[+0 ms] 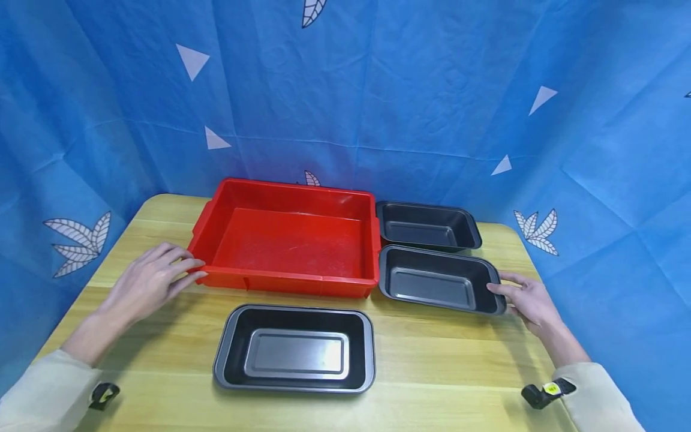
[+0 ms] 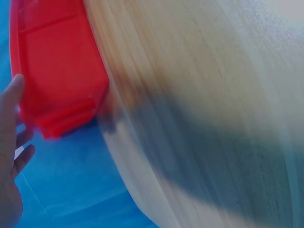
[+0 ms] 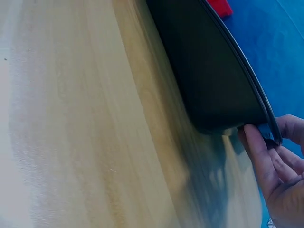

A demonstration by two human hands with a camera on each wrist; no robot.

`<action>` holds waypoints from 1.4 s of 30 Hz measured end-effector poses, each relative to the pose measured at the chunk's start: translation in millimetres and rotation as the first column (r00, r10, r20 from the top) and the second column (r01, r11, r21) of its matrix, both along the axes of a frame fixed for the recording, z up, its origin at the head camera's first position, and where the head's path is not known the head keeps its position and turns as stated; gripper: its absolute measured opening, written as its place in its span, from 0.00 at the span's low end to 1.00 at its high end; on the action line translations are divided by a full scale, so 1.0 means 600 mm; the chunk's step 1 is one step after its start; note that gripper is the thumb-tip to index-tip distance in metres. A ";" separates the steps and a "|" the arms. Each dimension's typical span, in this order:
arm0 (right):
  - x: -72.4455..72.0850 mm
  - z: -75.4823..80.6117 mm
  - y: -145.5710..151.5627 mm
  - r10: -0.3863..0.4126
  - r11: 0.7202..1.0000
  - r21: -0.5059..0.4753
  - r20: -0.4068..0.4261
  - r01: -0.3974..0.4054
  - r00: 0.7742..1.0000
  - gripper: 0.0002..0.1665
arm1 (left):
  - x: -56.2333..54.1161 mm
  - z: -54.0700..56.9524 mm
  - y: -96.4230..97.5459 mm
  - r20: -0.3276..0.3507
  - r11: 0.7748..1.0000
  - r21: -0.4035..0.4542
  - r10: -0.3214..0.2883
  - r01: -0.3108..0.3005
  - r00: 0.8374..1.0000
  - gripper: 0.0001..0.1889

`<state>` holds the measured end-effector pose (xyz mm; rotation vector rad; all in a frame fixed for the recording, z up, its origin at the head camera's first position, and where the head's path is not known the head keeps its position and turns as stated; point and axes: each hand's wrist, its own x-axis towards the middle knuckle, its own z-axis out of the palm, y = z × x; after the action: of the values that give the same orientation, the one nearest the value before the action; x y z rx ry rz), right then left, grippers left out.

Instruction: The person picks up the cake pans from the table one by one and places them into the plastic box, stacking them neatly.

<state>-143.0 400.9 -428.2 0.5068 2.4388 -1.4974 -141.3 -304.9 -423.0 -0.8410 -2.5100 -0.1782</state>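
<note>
My right hand [image 1: 531,303] grips the right end of a dark loaf pan [image 1: 432,282], thumb over the rim and fingers underneath. That end stands raised off the table in the right wrist view, where the pan's dark outer side [image 3: 213,71] shows. The pan's left end meets the right side of a red plastic tray [image 1: 291,240]. My left hand [image 1: 148,279] is at the tray's front left corner, thumb in front of the rim and index finger over it, lightly pinching it. A second loaf pan [image 1: 429,225] sits behind the held one.
Another loaf pan [image 1: 297,348] lies in front of the tray, nearer to me. All rest on a wooden table [image 1: 432,372]. A blue patterned cloth [image 1: 378,90] hangs behind and beside the table, close to the tray's back edge.
</note>
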 end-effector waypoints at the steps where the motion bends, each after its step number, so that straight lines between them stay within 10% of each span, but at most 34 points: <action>1: 0.002 -0.001 0.000 -0.008 1.000 -0.020 -0.001 0.008 1.000 0.45 | 0.000 0.000 -0.001 0.002 1.000 -0.002 0.002 -0.002 1.000 0.25; 9: 0.015 -0.001 -0.004 -0.060 0.998 -0.032 0.001 0.060 0.998 0.43 | -0.001 -0.003 -0.003 -0.008 1.000 0.009 -0.011 0.011 1.000 0.16; 17: 0.028 0.006 -0.007 -0.116 0.993 -0.015 0.006 0.116 0.993 0.39 | -0.003 -0.004 -0.002 -0.035 0.999 0.033 -0.023 0.024 0.999 0.45; 30: 0.051 0.024 0.004 -0.212 0.972 -0.099 0.003 0.211 0.977 0.25 | -0.003 -0.004 -0.001 -0.027 0.999 0.035 -0.031 0.032 0.999 0.42; 36: 0.055 0.038 0.003 -0.265 0.939 -0.230 -0.016 0.254 0.964 0.18 | -0.003 -0.004 -0.003 -0.016 0.999 0.027 -0.030 0.031 0.999 0.16; 42: 0.049 0.062 -0.001 -0.253 0.935 -0.270 -0.063 0.228 0.965 0.19 | -0.005 -0.007 -0.002 -0.031 0.998 0.038 -0.045 0.046 0.999 0.22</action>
<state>-113.4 400.1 -391.2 0.7135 2.2620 -1.9513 -144.1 -306.3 -427.0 -0.8790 -2.4533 -0.2272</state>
